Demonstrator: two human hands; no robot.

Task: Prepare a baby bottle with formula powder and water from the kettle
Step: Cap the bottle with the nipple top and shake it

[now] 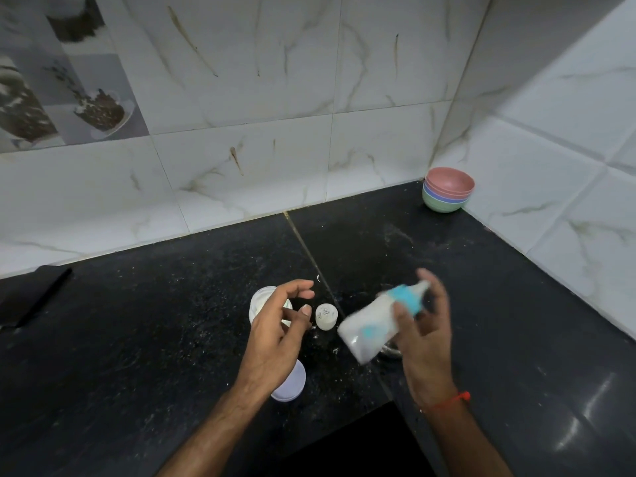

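My right hand (425,335) grips a baby bottle (370,327) with a blue collar and teat. The bottle is tilted, its base toward me and to the left, and it is blurred by motion; milky white liquid fills it. My left hand (275,335) hovers with fingers apart and holds nothing. Beneath it stands an open white formula container (263,299), partly hidden by the fingers. Its pale lid (292,385) lies flat on the counter nearer to me. A small clear bottle cap (326,316) stands between the two hands. No kettle is in view.
The black speckled counter (155,339) meets white tiled walls at the back and right. Stacked pastel bowls (447,189) sit in the far right corner. A dark flat object (31,297) lies at the left edge. A metal item (390,351) shows under the bottle.
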